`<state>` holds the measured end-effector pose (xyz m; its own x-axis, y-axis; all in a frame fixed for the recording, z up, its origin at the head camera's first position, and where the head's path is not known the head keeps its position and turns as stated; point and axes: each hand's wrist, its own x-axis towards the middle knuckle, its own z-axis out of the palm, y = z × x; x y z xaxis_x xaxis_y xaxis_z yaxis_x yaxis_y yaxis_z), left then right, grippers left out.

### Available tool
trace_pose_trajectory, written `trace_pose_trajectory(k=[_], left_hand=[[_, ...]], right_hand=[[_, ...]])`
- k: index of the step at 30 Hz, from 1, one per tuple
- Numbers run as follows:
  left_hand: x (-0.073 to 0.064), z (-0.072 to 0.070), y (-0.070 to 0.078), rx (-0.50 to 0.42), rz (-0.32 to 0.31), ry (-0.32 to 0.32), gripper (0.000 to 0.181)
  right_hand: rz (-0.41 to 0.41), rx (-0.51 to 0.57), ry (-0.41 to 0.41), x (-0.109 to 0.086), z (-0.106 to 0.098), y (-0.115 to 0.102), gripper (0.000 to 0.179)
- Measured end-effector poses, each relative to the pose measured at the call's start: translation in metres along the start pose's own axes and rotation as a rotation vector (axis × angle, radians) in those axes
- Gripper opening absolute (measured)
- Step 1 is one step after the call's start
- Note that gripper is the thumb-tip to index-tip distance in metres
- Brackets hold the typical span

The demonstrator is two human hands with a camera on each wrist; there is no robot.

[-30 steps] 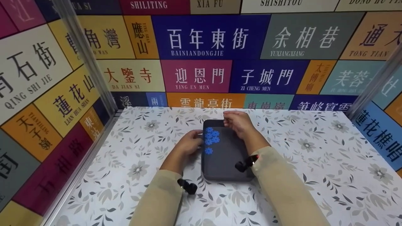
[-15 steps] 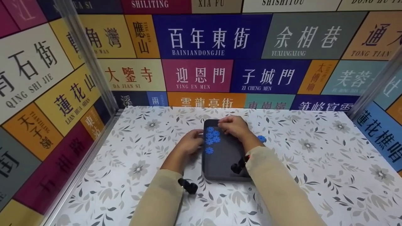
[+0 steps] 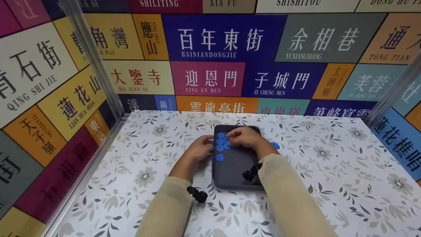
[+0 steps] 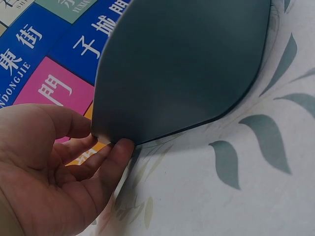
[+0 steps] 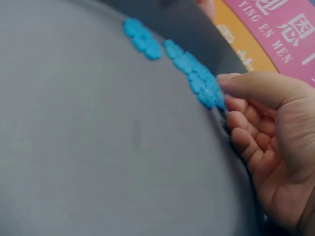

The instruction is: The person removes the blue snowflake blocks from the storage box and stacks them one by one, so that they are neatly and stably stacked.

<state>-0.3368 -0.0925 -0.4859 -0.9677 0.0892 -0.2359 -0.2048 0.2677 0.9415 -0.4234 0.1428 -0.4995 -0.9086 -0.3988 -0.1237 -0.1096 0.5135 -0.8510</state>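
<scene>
Far left on the dark gray tray (image 3: 235, 171), blue flower-shaped pieces (image 3: 219, 148) are lying just left of my curled right hand (image 3: 246, 137), pinch unclear; my left hand (image 3: 199, 148) is gripping the tray.

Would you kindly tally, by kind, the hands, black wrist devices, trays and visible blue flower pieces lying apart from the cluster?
Hands: 2, left hand and right hand
Black wrist devices: 2, left device and right device
Tray: 1
Separate blue flowers: 2, inner flower in the tray and outer flower outside it
Total: 7
</scene>
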Motion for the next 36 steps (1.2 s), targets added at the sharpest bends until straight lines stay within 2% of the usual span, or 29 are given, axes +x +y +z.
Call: trace_pose_trajectory(k=[6,13,21,27,31,36], left_hand=[[0.0004,0.0009,0.0,-0.043,-0.006,-0.002,0.06],[0.0007,0.0006,-0.0022,-0.061,0.019,-0.016,0.06],[0.0007,-0.0003,-0.0021,0.002,0.056,-0.03,0.059],[0.0021,-0.0005,-0.0028,-0.027,0.045,-0.038,0.06],[0.0024,-0.0005,-0.0031,-0.04,0.038,-0.041,0.06],[0.0031,-0.0011,-0.0028,0.01,0.048,-0.027,0.059]], right_hand=[[-0.022,-0.052,-0.047,-0.0007,-0.0042,0.0001,0.04],[-0.045,-0.15,-0.086,-0.001,-0.0044,-0.001,0.039],[-0.077,-0.305,-0.095,-0.0014,-0.004,-0.0033,0.039],[-0.085,-0.372,-0.087,-0.0011,-0.0025,-0.0064,0.037],[-0.074,-0.372,-0.078,-0.0022,-0.0023,-0.0072,0.035],[-0.066,-0.305,-0.061,-0.003,-0.0032,-0.0045,0.034]])
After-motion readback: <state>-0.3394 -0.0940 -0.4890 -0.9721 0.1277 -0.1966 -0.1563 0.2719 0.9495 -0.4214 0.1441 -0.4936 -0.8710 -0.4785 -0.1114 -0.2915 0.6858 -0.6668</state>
